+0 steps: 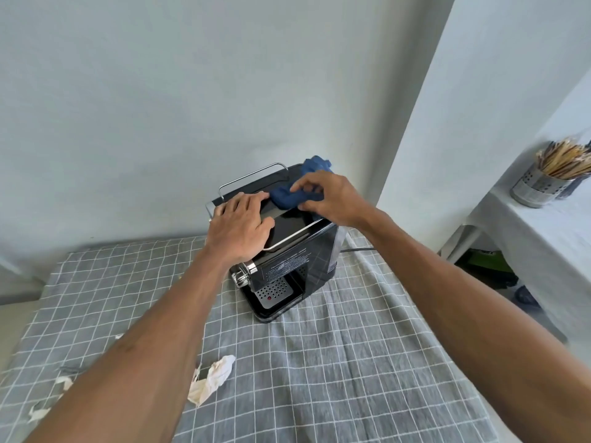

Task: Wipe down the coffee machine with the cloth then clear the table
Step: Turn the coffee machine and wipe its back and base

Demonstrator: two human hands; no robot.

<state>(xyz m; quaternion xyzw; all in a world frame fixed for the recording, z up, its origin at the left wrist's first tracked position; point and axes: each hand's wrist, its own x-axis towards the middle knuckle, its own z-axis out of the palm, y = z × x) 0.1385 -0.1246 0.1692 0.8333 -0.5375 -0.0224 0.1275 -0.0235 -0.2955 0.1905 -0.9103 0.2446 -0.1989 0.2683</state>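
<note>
1. Black coffee machine [297, 260] upright near the far edge of the table [319, 362], on a grey checked tablecloth [367, 378]
2. Blue cloth [299, 190] bunched on the machine's top, under the right hand [332, 199], pinched between thumb and fingers
3. Left hand [241, 227] flat on the top, fingers slightly spread, just beside the cloth
4. Crumpled white tissue [214, 377] and small scraps [65, 383] on the near left of the table
5. Metal holder of sticks [543, 183] on a side counter, well apart

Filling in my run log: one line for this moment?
left hand flat on coffee machine top | right hand holds blue cloth there | paper scraps on table
</note>
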